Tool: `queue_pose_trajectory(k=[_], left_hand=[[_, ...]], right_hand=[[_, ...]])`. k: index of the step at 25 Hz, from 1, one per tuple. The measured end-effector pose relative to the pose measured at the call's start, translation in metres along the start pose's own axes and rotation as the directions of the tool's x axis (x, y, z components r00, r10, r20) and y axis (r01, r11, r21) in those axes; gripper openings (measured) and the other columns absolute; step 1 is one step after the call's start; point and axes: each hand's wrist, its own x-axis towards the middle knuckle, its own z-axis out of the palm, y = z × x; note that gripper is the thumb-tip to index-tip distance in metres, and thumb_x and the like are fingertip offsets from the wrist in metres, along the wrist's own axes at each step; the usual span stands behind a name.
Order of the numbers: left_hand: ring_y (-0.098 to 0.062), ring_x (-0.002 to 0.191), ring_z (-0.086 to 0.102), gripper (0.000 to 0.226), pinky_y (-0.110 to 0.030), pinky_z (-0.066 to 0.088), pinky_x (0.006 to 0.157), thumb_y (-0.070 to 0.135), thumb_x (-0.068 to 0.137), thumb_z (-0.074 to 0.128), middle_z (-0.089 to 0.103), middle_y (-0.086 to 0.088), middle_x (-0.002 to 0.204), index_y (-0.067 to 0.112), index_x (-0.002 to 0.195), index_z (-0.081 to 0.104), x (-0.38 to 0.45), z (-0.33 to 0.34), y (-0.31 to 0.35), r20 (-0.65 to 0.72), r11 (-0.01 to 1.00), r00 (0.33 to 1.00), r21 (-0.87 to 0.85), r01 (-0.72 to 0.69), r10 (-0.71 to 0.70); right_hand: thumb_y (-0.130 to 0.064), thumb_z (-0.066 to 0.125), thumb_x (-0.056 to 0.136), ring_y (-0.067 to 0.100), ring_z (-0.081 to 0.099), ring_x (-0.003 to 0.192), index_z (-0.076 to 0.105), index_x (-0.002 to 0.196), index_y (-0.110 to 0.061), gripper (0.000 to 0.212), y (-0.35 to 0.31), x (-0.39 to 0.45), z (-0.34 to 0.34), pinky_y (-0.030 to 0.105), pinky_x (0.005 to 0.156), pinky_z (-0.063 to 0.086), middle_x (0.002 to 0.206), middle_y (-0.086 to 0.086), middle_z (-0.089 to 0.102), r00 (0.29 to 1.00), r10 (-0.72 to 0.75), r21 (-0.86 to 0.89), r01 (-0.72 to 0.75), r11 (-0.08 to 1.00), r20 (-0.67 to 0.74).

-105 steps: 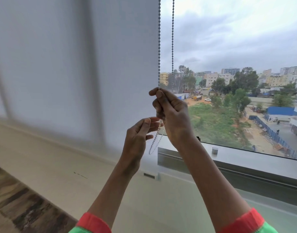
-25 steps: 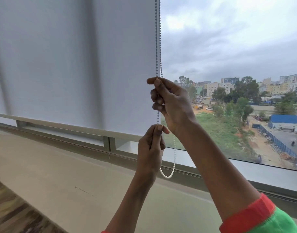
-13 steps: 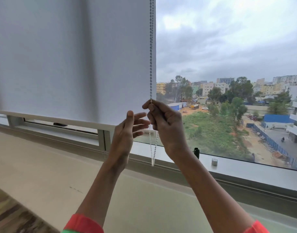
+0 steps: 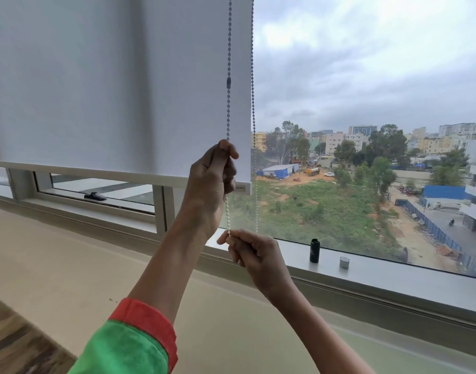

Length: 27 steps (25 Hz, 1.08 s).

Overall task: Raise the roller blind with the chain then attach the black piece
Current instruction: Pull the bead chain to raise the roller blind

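Note:
A white roller blind [image 4: 110, 85] covers the left window, its bottom bar [image 4: 96, 174] a little above the frame. The bead chain [image 4: 228, 109] hangs in two strands at the blind's right edge, with a dark connector on the left strand. My left hand [image 4: 211, 184] is raised and pinches the left strand just above the bottom bar. My right hand [image 4: 251, 251] sits lower and pinches the same strand near the sill. The black piece [image 4: 314, 250], a small upright cylinder, stands on the window sill to the right of my right hand.
A small grey cap [image 4: 344, 262] sits on the sill [image 4: 393, 276] beside the black piece. A black window handle [image 4: 95, 196] lies on the lower left frame. A beige ledge [image 4: 56, 265] runs below the window. Outside are buildings and a green field.
The blind's bottom bar has risen. My left hand moved up and took hold of the chain high; my right hand dropped down low along the strand. The black piece stays on the sill.

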Motion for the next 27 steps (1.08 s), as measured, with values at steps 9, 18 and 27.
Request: queue_pose_trajectory(k=[9,18,27], left_hand=[[-0.005,0.046,0.029,0.032,-0.013,0.030,0.046,0.027,0.093,0.048,0.039,0.010,0.049,0.024,0.065,0.063,-0.036,-0.017,-0.047,0.045,0.993,0.996,-0.084,0.082,-0.079],[-0.005,0.047,0.030,0.027,-0.016,0.027,0.049,0.037,0.084,0.051,0.041,0.009,0.052,0.023,0.063,0.061,-0.075,-0.013,-0.093,0.076,0.965,0.966,-0.081,0.251,-0.245],[-0.012,0.083,0.070,0.042,-0.027,0.049,0.078,0.034,0.098,0.039,0.077,0.003,0.080,0.018,0.081,0.074,-0.026,-0.018,-0.056,-0.119,0.959,0.951,-0.025,0.283,-0.284]], right_hand=[[-0.011,0.035,0.098,0.034,0.063,0.084,0.061,0.106,-0.001,0.029,-0.035,0.057,-0.028,0.045,0.086,0.052,0.096,0.024,0.064,0.998,0.062,0.302,-0.053,0.952,-0.022],[-0.015,0.046,0.095,0.006,0.030,0.046,0.067,0.092,-0.011,0.022,-0.076,0.087,-0.028,0.017,0.043,0.024,0.050,-0.007,0.042,0.996,0.000,0.458,0.039,0.888,-0.085],[-0.018,0.054,0.087,0.004,0.032,0.046,0.068,0.082,-0.014,0.016,-0.029,0.035,-0.004,0.014,0.043,0.027,0.048,-0.009,0.042,0.993,0.116,0.540,-0.086,0.837,-0.021]])
